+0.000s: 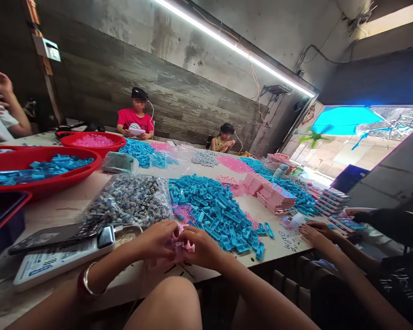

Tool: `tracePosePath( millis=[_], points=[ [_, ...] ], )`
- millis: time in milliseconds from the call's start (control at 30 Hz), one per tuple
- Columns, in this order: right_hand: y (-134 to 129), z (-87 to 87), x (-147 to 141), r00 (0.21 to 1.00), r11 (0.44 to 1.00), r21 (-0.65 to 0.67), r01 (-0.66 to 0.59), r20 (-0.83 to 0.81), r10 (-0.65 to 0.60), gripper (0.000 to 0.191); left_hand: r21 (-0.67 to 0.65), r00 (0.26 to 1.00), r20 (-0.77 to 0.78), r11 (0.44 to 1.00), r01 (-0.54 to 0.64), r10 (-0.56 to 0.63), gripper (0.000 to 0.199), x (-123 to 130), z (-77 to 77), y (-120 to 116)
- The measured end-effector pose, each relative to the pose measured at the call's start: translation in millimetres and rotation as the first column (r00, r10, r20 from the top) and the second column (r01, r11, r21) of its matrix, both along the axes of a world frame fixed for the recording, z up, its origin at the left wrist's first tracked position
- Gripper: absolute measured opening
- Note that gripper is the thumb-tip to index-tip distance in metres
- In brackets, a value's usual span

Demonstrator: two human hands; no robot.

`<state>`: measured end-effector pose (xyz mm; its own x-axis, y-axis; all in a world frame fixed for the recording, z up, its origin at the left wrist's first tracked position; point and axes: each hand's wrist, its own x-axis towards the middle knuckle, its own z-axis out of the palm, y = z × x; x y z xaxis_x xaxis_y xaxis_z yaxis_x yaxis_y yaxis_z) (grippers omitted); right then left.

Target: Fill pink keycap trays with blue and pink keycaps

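Observation:
My left hand (160, 240), with a bangle on its wrist, and my right hand (203, 250) meet at the near edge of the table. Fingers of both close around a small pink plastic piece (190, 248), mostly hidden by them. Right beyond the hands lies a heap of blue plastic trough-shaped pieces (216, 213), with translucent pink bits (182, 211) at its left side. A clear bag of small grey, white and blue parts (131, 199) rests beyond my left hand. Beneath my left forearm's side sits a white scale-like device (65, 261) with a dark phone-like slab (55, 236) on it.
Red basins (86, 172) hold blue and pink pieces at the left. Stacked pink-and-white panels (273, 195) stand right of the heap. A co-worker's hands (316, 233) are at the table on my right. Other people (137, 121) sit across the table.

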<state>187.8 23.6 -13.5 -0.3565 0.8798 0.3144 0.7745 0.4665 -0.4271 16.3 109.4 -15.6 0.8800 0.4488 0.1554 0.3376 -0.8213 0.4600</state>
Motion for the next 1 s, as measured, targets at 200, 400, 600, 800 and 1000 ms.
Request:
tracePosePath(
  millis=[200, 400, 600, 800, 1000],
  points=[
    [4.5, -2.4, 2.3, 0.999, 1.000, 0.008, 0.011, -0.041, -0.011, 0.024, 0.020, 1.000, -0.024, 1.000, 0.004, -0.003, 0.020, 0.9, 0.8, -0.3],
    [4.4, 1.2, 7.2, 0.998, 1.000, -0.004, -0.031, -0.048, 0.030, 0.020, 0.039, 1.000, 0.006, 0.999, 0.011, -0.011, 0.022, 2.2, -4.9, 2.3],
    [9.2, -6.5, 9.0, 0.993, 0.996, 0.040, -0.083, -0.078, 0.086, 0.017, 0.040, 0.989, 0.145, 0.999, 0.031, -0.036, 0.010, 4.9, -14.0, 3.2],
    [12.4, -11.1, 12.6, 0.980, 0.986, 0.085, -0.146, -0.125, 0.156, 0.013, -0.055, 0.967, 0.254, 0.998, 0.016, -0.001, 0.005, 6.6, -17.9, -1.1],
    [11.0, -6.7, 14.7, 0.987, 0.989, 0.058, -0.138, -0.080, 0.143, 0.016, -0.118, 0.960, 0.260, 0.990, -0.075, 0.104, 0.015, 9.6, -22.3, -5.6]
  ],
)
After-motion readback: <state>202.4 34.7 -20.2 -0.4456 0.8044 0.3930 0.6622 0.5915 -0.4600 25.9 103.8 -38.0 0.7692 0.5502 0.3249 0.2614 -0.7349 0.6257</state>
